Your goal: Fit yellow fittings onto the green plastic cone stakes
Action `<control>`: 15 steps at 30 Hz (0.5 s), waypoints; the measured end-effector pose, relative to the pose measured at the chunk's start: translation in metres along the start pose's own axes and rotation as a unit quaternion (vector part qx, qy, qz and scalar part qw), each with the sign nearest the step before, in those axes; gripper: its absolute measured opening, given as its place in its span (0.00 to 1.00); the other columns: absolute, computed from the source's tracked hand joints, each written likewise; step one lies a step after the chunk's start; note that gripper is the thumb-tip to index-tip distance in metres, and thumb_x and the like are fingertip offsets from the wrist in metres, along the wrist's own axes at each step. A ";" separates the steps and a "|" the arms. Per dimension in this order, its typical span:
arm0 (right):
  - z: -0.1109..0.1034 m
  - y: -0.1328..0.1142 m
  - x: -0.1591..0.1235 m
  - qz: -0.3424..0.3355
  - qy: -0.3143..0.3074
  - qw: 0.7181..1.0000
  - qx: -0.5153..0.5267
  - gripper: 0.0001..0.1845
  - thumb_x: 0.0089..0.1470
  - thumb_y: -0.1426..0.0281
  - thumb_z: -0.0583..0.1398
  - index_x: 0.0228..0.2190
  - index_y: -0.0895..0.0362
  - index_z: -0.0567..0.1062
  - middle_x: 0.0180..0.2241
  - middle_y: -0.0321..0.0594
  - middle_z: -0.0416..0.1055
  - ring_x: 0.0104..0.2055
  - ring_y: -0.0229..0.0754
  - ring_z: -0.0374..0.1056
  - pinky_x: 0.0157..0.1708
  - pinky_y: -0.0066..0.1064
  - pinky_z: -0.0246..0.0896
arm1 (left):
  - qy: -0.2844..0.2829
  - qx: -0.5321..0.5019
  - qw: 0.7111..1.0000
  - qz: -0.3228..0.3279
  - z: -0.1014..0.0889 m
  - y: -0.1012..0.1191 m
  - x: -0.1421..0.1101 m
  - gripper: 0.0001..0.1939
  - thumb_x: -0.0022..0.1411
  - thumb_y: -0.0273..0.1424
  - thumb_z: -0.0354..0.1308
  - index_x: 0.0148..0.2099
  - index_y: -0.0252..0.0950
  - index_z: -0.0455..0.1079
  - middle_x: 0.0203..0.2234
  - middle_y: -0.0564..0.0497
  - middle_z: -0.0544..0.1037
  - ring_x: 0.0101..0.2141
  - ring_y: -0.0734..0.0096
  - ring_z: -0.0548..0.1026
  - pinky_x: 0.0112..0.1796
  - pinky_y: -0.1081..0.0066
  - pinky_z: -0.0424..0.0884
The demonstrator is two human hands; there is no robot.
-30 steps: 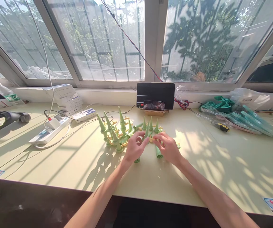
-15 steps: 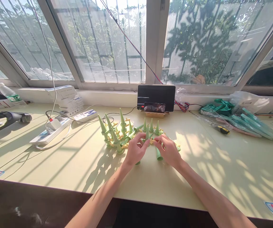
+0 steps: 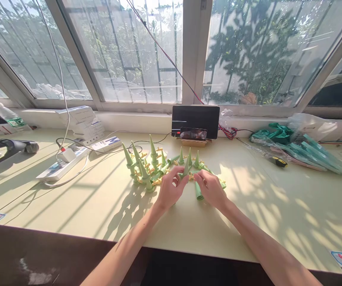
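Note:
My left hand [image 3: 172,188] is closed around the base of a green cone [image 3: 185,169], which tilts slightly to the right. A small yellow connector piece [image 3: 191,177] sticks out beside the cone's base. My right hand [image 3: 209,186] pinches at the outer end of that piece with thumb and forefinger; its fingertips partly hide it. Below the right hand, a green tube [image 3: 199,191] lies on the table. To the left stands a cluster of green cones [image 3: 143,171] on ringed bases joined by yellow pieces. Several shorter green cones [image 3: 189,157] stand just behind my hands.
A tablet [image 3: 195,119] leans at the windowsill with a phone [image 3: 193,134] before it. A white power strip [image 3: 64,165] and white boxes [image 3: 83,123] are at the left. Plastic-wrapped green parts [image 3: 310,153] and a yellow-black tool [image 3: 279,161] lie at the right.
The cone in my left hand has tipped slightly to the right. My right fingertips have shifted a little outward along the yellow piece.

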State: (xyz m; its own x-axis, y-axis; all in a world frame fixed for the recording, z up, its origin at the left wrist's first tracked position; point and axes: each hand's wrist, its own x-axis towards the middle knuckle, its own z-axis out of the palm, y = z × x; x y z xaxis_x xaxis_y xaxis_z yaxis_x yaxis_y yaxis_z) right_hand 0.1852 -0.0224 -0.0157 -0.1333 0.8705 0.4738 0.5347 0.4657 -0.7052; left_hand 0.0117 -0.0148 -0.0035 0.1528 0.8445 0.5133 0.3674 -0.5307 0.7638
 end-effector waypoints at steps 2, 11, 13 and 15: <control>0.000 0.000 0.000 -0.001 -0.002 1.000 0.005 0.23 0.68 0.57 0.48 0.25 0.55 0.68 0.25 0.37 0.68 0.24 0.38 0.59 0.26 0.30 0.57 | 0.001 0.002 1.000 0.003 0.000 0.000 0.000 0.06 0.64 0.34 0.57 0.43 0.40 0.70 0.34 0.52 0.76 0.24 0.78 0.67 0.27 0.75 0.71; -0.001 0.000 0.000 -0.009 -0.002 1.000 0.011 0.24 0.68 0.56 0.47 0.27 0.54 0.70 0.26 0.38 0.69 0.25 0.39 0.61 0.26 0.31 0.59 | 0.002 -0.006 1.000 -0.007 0.001 0.001 0.000 0.07 0.64 0.35 0.57 0.43 0.40 0.70 0.33 0.52 0.76 0.24 0.78 0.66 0.27 0.75 0.71; 0.000 0.000 0.000 -0.010 -0.002 1.000 0.017 0.23 0.68 0.56 0.47 0.27 0.54 0.70 0.27 0.39 0.70 0.27 0.40 0.62 0.27 0.31 0.60 | 0.001 -0.014 1.000 -0.012 0.001 0.001 0.000 0.08 0.64 0.36 0.57 0.42 0.39 0.70 0.32 0.52 0.75 0.23 0.78 0.66 0.26 0.75 0.71; 0.000 0.001 0.000 -0.010 0.000 1.000 0.022 0.23 0.67 0.55 0.48 0.28 0.54 0.71 0.28 0.40 0.70 0.28 0.41 0.64 0.28 0.32 0.62 | 0.001 -0.021 1.000 -0.019 0.002 0.001 -0.001 0.09 0.64 0.38 0.58 0.42 0.39 0.70 0.31 0.52 0.75 0.23 0.79 0.66 0.25 0.76 0.70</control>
State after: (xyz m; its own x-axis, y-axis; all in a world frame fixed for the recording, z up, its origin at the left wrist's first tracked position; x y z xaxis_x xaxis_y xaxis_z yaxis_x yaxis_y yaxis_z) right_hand 0.1859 -0.0217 -0.0159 -0.1437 0.8610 0.4879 0.4950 0.4895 -0.7179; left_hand 0.0133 -0.0156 -0.0037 0.1370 0.8640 0.4846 0.3337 -0.5008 0.7986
